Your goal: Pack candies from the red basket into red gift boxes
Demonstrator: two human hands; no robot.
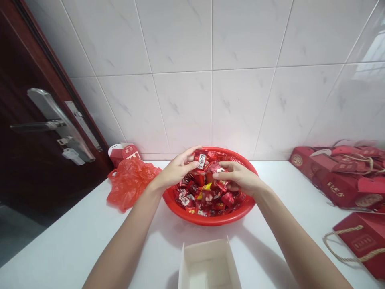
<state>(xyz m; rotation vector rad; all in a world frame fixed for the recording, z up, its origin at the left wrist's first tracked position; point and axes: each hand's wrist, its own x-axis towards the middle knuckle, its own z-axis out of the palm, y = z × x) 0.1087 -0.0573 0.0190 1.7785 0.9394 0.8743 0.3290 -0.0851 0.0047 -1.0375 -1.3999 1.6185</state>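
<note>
A round red plastic basket [210, 220] full of small wrapped candies [207, 198] stands in the middle of the table by the wall. Above its left side, my left hand [179, 168] is closed on a red candy with a white label [201, 161]. Over the right side of the basket, my right hand [239, 176] has its fingers wrapped round a pinkish-red wrapped candy [221, 172]. Nearer to me, between my forearms, an open paper box [206, 251] with a pale inside shows no contents; its lower part is cut off by the view.
A crumpled red plastic bag [130, 182] lies left of the basket, before a small red box [128, 150]. At the right stand several red gift boxes [337, 178] and one with rope handles [363, 241]. A dark door [33, 160] borders the table's left.
</note>
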